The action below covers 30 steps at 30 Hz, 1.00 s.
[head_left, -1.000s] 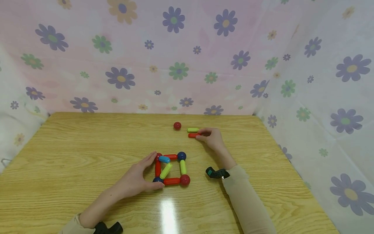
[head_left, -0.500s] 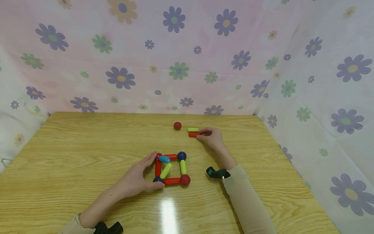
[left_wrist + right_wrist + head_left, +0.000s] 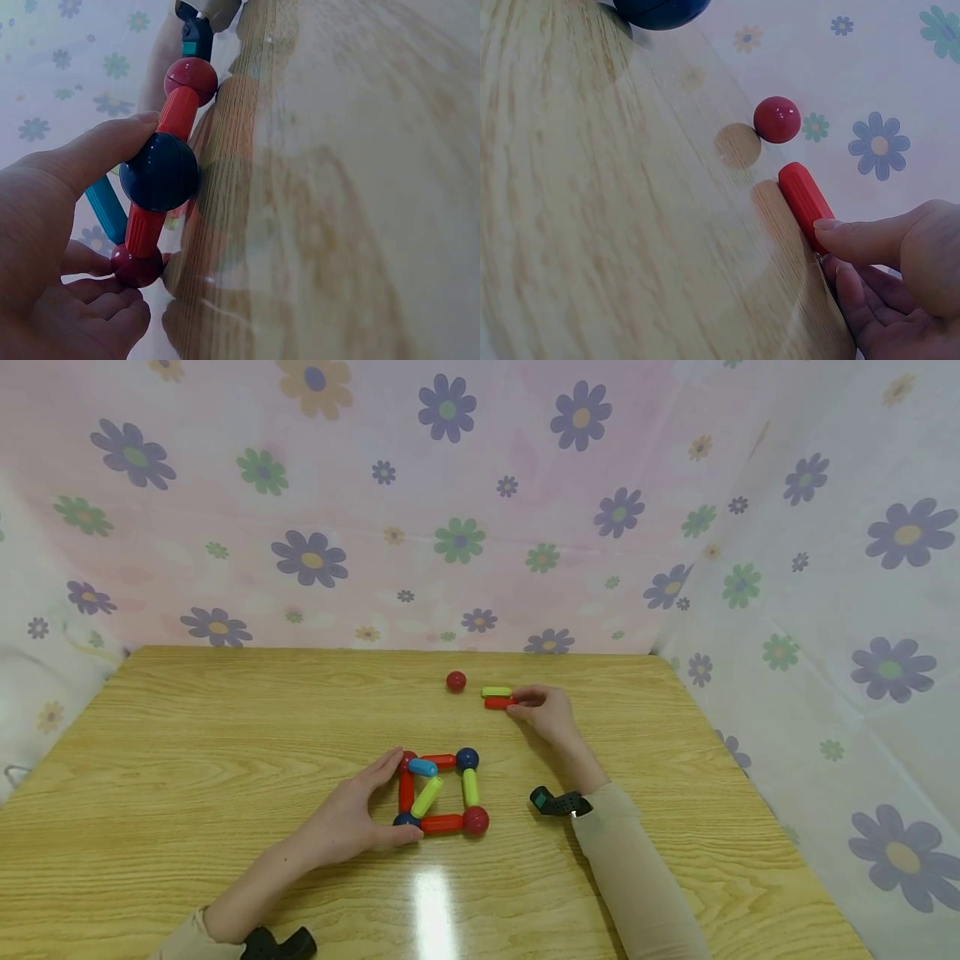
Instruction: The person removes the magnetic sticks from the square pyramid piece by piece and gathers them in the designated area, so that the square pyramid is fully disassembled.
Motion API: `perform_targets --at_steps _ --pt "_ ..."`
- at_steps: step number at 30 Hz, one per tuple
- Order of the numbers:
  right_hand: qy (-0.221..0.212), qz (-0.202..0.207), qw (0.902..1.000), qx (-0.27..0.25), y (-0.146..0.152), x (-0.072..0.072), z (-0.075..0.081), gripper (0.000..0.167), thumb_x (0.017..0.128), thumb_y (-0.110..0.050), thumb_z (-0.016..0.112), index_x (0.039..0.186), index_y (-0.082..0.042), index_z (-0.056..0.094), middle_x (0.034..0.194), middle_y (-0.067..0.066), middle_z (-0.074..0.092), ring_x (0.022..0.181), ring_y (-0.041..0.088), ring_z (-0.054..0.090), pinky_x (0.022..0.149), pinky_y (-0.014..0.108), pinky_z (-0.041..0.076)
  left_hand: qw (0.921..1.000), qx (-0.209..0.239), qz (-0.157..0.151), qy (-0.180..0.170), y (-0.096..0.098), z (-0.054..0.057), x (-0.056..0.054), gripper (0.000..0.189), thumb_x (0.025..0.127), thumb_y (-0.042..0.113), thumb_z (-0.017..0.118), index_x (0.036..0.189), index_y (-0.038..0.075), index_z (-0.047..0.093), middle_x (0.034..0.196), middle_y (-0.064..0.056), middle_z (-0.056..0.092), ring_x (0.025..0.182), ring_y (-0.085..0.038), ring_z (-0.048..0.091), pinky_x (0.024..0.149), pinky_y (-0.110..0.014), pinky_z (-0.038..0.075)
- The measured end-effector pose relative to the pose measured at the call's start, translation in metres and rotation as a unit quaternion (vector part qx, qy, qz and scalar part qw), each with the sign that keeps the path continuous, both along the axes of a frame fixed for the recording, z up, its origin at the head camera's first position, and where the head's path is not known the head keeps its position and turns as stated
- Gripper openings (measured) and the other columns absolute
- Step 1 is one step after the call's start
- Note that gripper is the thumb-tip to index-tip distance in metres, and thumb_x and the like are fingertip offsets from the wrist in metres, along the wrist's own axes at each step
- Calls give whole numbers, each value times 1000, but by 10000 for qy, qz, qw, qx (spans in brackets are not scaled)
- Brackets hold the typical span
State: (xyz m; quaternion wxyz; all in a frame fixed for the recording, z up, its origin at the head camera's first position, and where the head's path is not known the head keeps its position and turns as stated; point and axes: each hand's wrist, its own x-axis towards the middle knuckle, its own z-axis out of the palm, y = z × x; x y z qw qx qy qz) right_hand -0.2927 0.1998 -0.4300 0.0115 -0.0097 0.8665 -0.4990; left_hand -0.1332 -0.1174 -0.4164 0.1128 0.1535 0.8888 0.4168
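Observation:
A square of magnetic rods and balls lies on the table. My left hand (image 3: 341,817) grips its left side, thumb at the near blue ball (image 3: 159,172) and fingers at the far red ball (image 3: 136,265). From these two balls a yellow-green rod (image 3: 427,797) and a light-blue rod (image 3: 423,767) stick up at a slant. Farther back, my right hand (image 3: 547,714) pinches the right end of a red magnetic rod (image 3: 804,202), thumb on top in the right wrist view. Close behind that rod lies a yellow-green rod (image 3: 496,692), with my fingertips at its right end.
A loose red ball (image 3: 456,682) sits left of the two back rods. The wooden table (image 3: 225,718) ends at a flower-printed curtain (image 3: 337,485) behind, with another on the right. Black wrist straps (image 3: 558,802) show on both arms.
The red rod in my right hand has shifted slightly back, closer to the yellow-green rod. My left hand and the square have stayed in place.

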Motion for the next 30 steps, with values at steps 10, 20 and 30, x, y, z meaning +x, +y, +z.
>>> perform_targets --at_steps 10,20,30 --pt "7 -86 9999 -82 -1 0 2 28 88 -11 76 115 -4 72 111 14 69 100 26 63 81 27 50 10000 -20 -6 20 0 -1 -1 112 74 54 84 160 12 25 165 -10 23 150 -40 24 115 -62 30" --pt "-134 -91 9994 -290 1 1 1 29 89 -9 75 117 -6 71 118 14 68 108 29 63 93 38 53 10000 5 -6 -12 0 1 -1 112 74 55 84 159 11 26 165 -11 23 150 -40 24 115 -63 29" --pt "423 481 9978 -198 -25 26 48 33 91 -20 75 120 -6 70 117 11 70 109 27 66 94 42 55 10000 5 -10 0 1 1 0 112 74 54 84 159 10 26 165 -11 23 150 -40 24 115 -62 29"
